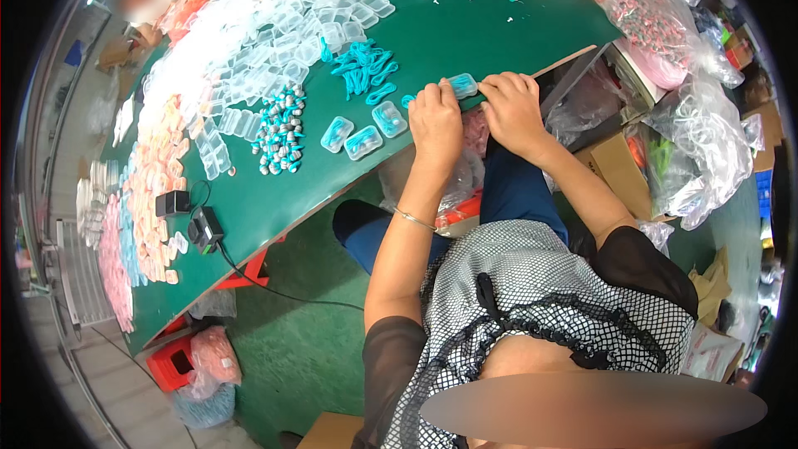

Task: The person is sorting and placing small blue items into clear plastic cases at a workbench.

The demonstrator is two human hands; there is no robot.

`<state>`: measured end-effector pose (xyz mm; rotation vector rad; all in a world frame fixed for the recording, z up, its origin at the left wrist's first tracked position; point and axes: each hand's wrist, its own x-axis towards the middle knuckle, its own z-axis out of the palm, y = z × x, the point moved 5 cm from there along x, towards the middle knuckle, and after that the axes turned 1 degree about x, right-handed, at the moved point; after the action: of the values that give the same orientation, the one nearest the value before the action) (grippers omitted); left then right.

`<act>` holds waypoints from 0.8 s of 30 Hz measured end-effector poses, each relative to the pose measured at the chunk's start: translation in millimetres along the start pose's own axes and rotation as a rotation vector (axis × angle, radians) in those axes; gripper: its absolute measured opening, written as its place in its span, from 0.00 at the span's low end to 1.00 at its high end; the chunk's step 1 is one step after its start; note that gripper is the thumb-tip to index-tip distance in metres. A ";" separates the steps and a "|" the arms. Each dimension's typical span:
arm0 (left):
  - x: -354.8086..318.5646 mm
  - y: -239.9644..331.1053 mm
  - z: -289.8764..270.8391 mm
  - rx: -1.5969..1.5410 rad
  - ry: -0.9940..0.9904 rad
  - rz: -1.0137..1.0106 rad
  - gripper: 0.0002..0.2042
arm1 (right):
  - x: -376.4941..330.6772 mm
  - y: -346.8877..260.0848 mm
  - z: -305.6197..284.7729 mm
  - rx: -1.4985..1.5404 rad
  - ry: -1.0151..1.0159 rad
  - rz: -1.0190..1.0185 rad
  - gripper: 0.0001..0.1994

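Head view: a small clear plastic case with teal contents sat at the near edge of the green worktop, pinched between the fingers of the left hand and the right hand. So close to the edge, it could have slipped off into the bags below had either grip loosened. Three filled cases lay just beside the left hand; beyond them were loose teal cords, a heap of teal-and-grey pieces and many empty clear cases.
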<state>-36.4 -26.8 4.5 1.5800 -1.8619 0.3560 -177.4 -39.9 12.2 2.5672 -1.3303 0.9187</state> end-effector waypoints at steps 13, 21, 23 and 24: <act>16.4 -13.0 -20.5 -0.173 -0.051 0.112 0.14 | 37.1 18.6 15.7 0.449 -0.003 -0.256 0.15; 17.6 -21.3 -19.4 -0.269 -0.101 0.104 0.13 | 39.2 22.2 19.3 0.602 -0.066 -0.266 0.13; 19.2 -23.3 -20.9 -0.280 -0.126 0.080 0.13 | 40.9 23.7 22.8 0.631 -0.133 -0.239 0.12; 19.9 -22.3 -22.5 -0.258 -0.128 0.081 0.13 | 41.7 24.0 21.8 0.633 -0.133 -0.241 0.12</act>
<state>-9.3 -34.0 29.3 1.3836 -1.9834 0.0462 -167.7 -91.8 13.6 3.2060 -0.8059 1.3035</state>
